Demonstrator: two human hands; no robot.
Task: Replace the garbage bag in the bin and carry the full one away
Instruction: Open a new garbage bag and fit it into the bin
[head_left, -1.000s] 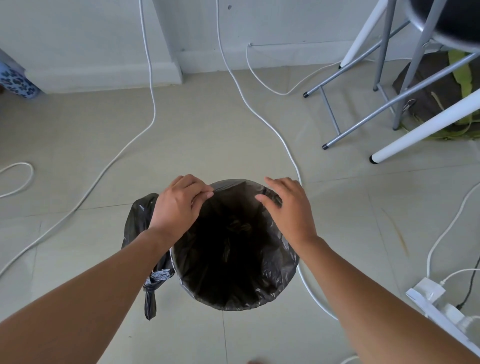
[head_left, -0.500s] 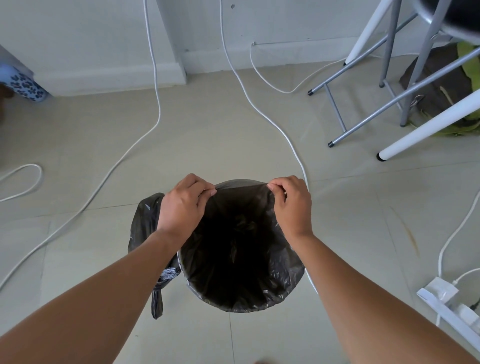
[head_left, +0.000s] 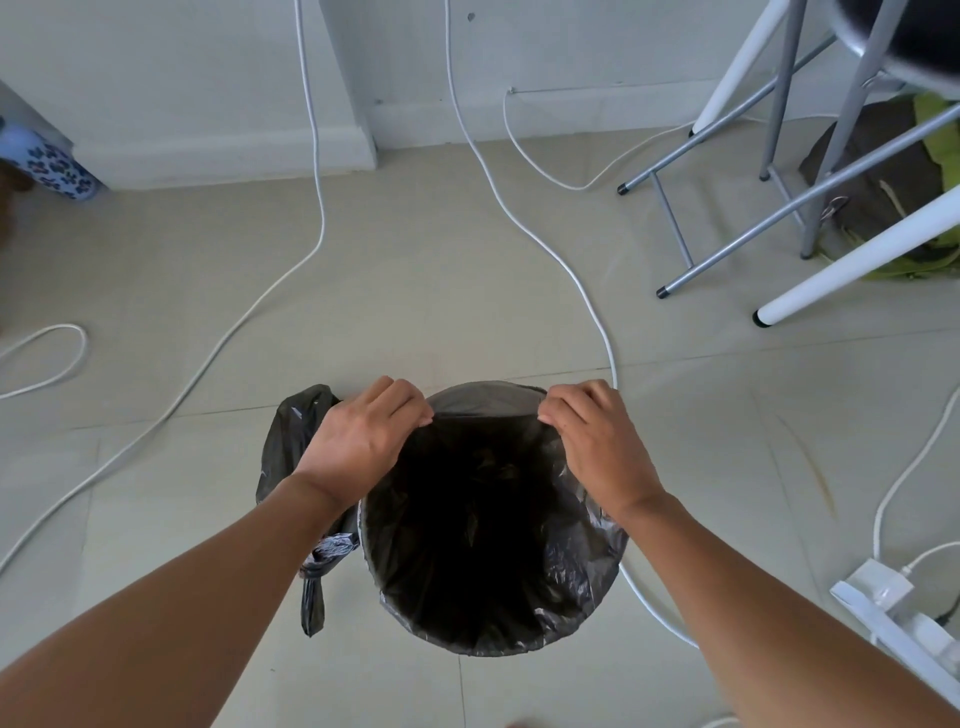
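Note:
A round bin stands on the floor below me, lined with a black garbage bag (head_left: 576, 582) whose edge folds over the rim on the near and right sides. My left hand (head_left: 358, 441) pinches the bag's edge at the far left of the rim. My right hand (head_left: 597, 441) pinches it at the far right. Between them the bag's far edge (head_left: 485, 402) is stretched taut. A tied, full black bag (head_left: 283, 447) sits on the floor against the bin's left side, partly hidden by my left forearm.
White cables (head_left: 550, 244) snake across the tiled floor, one passing right behind the bin. A power strip (head_left: 893, 618) lies at the lower right. Metal stool legs (head_left: 727, 249) and a white table leg (head_left: 852, 260) stand at the upper right, with a green-and-brown backpack (head_left: 883, 192) behind.
Both hands went from resting on the rim to pinching the bag's far edge, and they have drawn it taut between them.

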